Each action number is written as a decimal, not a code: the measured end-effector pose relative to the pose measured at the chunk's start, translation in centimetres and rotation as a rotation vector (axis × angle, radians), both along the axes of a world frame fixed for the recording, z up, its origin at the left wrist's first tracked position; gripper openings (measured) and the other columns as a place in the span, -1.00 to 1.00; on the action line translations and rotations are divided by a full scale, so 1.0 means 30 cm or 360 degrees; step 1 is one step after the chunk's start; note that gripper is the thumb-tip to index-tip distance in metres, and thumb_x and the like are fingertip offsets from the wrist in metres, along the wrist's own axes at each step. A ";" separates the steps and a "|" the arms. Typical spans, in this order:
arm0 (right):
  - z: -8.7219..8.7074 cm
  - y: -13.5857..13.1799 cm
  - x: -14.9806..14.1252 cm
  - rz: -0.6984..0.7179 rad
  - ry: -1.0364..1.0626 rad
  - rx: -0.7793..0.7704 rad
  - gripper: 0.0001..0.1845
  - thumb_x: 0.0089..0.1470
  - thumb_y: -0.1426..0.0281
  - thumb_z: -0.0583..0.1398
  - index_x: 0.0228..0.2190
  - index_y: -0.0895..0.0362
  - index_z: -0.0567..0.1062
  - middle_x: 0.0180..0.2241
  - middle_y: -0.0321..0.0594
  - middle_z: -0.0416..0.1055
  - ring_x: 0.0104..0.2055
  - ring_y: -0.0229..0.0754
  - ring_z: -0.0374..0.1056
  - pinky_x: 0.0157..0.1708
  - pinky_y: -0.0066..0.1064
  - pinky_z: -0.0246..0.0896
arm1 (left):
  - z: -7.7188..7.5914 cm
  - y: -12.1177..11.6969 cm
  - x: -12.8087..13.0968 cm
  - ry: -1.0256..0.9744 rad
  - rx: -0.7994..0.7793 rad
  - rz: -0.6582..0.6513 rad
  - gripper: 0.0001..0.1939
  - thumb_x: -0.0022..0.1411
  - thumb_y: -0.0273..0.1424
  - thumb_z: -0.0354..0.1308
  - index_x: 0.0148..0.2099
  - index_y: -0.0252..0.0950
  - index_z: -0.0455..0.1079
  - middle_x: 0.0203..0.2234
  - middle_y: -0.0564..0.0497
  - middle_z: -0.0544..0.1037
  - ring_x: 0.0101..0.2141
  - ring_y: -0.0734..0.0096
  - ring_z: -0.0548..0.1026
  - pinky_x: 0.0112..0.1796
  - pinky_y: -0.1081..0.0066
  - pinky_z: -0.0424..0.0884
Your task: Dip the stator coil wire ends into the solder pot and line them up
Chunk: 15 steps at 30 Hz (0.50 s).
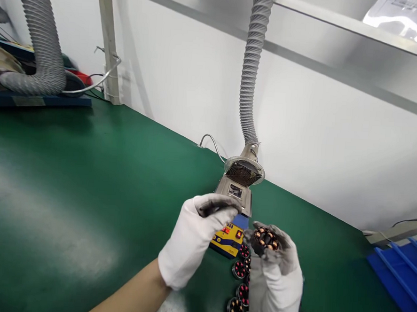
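My right hand [282,261], in a white glove with blackened fingers, is closed around a motor stator [266,238]. Its ring of copper coils faces up toward me. To the left, my left hand [204,228] wears a similar stained glove, its thumb and fingers drawn together in front of the metal top of a machine. Whatever may be between those fingertips is hidden. Several similar stators, some with red coils and some with copper ones, stand below in rows, such as the copper one [235,311] near the bottom edge. The right hand and sleeve cover part of the rows.
Behind my hands is a yellow and blue heating unit [226,242] with red digits. A round fume hood [244,171] on a grey flexible duct [252,69] hangs over it. Blue trays [402,276] lie at the right, on the green bench [86,191]. Another duct [42,42] bends down at left.
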State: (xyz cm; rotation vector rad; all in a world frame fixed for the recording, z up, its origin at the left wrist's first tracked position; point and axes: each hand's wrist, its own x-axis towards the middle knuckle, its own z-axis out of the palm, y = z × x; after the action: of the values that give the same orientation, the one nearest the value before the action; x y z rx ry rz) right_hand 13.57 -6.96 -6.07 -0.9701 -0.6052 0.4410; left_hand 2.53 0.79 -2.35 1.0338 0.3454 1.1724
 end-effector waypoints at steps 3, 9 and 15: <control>-0.008 0.009 -0.044 -0.0490 -0.0461 0.0090 -0.55 -0.33 0.55 0.41 -0.33 0.01 0.46 -0.21 -0.28 0.46 -0.19 -0.20 0.41 -0.25 -0.40 0.37 | 0.004 0.012 -0.005 0.0200 -0.0013 -0.0432 -0.62 0.07 -0.29 0.30 -0.05 -0.30 0.44 -0.14 -0.09 0.53 -0.08 0.23 0.45 -0.08 0.39 0.37; -0.040 0.014 -0.088 -0.0813 -0.0944 0.0120 -0.64 -0.32 0.60 0.37 -0.42 0.00 0.53 -0.22 -0.26 0.42 -0.16 -0.15 0.38 -0.10 -0.29 0.29 | -0.029 -0.044 0.056 -0.0039 -0.0249 -0.0539 -0.81 0.06 -0.31 0.31 -0.31 -0.32 0.53 -0.40 -0.01 0.59 -0.32 0.45 0.50 -0.24 0.56 0.38; -0.003 -0.001 -0.087 -0.0902 -0.0775 0.0024 -0.57 -0.39 0.63 0.40 -0.44 0.03 0.42 -0.19 -0.25 0.34 -0.18 -0.14 0.39 -0.17 -0.25 0.37 | -0.009 0.000 0.020 -0.0053 -0.0215 -0.0140 -0.78 0.02 -0.32 0.34 -0.26 -0.28 0.51 -0.30 -0.01 0.56 -0.23 0.40 0.47 -0.15 0.48 0.36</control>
State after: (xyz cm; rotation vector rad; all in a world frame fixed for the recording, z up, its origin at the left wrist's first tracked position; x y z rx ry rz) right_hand 10.97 -6.99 -6.17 -1.1904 -0.7293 -0.3145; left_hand 3.14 0.78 -2.62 0.9021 0.3452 1.0715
